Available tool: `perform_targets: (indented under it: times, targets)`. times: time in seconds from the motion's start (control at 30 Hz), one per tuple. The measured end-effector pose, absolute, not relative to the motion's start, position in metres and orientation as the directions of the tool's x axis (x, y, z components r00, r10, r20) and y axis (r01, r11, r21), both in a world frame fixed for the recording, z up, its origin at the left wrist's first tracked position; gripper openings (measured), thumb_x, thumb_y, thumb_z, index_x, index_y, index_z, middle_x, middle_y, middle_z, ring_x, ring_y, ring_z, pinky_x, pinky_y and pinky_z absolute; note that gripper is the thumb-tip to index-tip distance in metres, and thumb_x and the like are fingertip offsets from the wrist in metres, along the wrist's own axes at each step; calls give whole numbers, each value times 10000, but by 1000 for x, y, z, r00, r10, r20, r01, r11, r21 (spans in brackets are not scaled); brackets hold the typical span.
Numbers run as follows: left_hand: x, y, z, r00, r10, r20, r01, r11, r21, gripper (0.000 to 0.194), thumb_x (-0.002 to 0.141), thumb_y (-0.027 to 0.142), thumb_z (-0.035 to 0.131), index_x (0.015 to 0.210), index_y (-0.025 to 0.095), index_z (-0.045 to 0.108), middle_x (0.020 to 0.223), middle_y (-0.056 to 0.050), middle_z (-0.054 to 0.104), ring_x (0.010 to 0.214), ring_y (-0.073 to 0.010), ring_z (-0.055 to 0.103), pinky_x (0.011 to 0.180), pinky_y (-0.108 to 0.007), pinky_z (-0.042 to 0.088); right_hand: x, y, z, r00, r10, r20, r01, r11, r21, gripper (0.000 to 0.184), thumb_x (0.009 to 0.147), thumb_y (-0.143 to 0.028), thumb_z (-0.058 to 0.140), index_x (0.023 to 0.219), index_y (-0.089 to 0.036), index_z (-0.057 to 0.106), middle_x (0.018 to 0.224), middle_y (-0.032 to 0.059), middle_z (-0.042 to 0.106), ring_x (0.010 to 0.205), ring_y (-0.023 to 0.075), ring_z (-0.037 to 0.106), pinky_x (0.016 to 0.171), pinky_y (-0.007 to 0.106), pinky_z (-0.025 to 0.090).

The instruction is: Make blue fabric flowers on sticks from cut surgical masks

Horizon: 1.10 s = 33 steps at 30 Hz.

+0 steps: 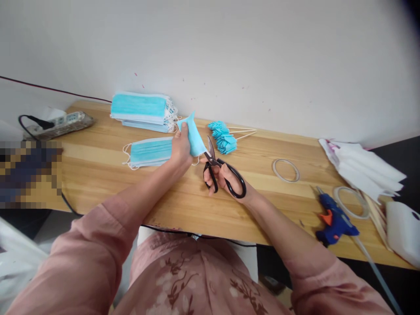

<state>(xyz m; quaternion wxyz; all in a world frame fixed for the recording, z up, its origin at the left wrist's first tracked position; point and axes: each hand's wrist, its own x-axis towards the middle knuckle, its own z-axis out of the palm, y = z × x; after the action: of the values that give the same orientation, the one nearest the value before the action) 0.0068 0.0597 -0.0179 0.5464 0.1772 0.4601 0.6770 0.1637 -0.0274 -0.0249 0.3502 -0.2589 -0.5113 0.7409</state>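
My left hand (182,144) grips a piece of blue mask fabric (194,139), the thumb pressed on its face. In my right hand (226,177) is a pair of black-handled scissors (236,187), blades parted and pointing up-left. One blade lies against the lower right corner of the fabric; whether it is cutting I cannot tell. Under my left wrist lies a pleated blue face mask (149,152) with white ear loops. Behind it is a stack of face masks (139,106). Just right of the fabric are blue fabric flowers (224,139) on thin wooden sticks.
A power strip (70,122) sits at the left end of the wooden table (262,218). To the right are a ring of tape (286,170), a blue glue gun (334,218), another ring (351,202), white sheets (364,164) and a white container (403,232). A wall rises behind.
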Motion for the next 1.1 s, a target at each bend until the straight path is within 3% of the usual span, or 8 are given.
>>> perform_targets:
  times: [0.43, 0.7, 0.93, 1.1]
  targets:
    - [5, 60, -21, -366, 902, -229, -525, 4, 851, 284, 976, 461, 573, 944, 196, 669, 980, -71, 737, 905, -189, 703, 850, -296, 556, 162, -29, -33, -575, 818, 27, -257, -149, -955, 632, 928, -713, 507, 1296, -202, 562, 724, -35, 521, 526, 93, 478, 473, 222, 456]
    - [3, 63, -25, -354, 906, -234, -495, 31, 868, 347, 949, 532, 588, 998, 194, 655, 1013, -78, 736, 969, -206, 705, 874, -299, 564, 159, -32, -25, -502, 863, 57, -232, -71, -970, 595, 899, -675, 602, 1208, -167, 601, 661, -62, 494, 506, 76, 445, 519, 233, 465]
    - [4, 61, -21, -358, 903, -238, -492, 34, 870, 286, 1009, 431, 505, 1021, 176, 636, 1046, -88, 723, 961, -206, 706, 918, -346, 557, 159, -31, -29, -494, 866, 80, -260, -60, -964, 557, 920, -645, 595, 1213, -171, 615, 689, -53, 499, 517, 75, 423, 545, 250, 487]
    - [3, 63, -23, -338, 908, -246, -506, 45, 861, 302, 988, 465, 539, 1052, 189, 642, 1026, -76, 734, 969, -204, 713, 904, -318, 560, 159, -31, -29, -500, 862, 87, -268, -58, -962, 544, 938, -633, 576, 1223, -171, 616, 690, -52, 493, 523, 75, 426, 554, 249, 498]
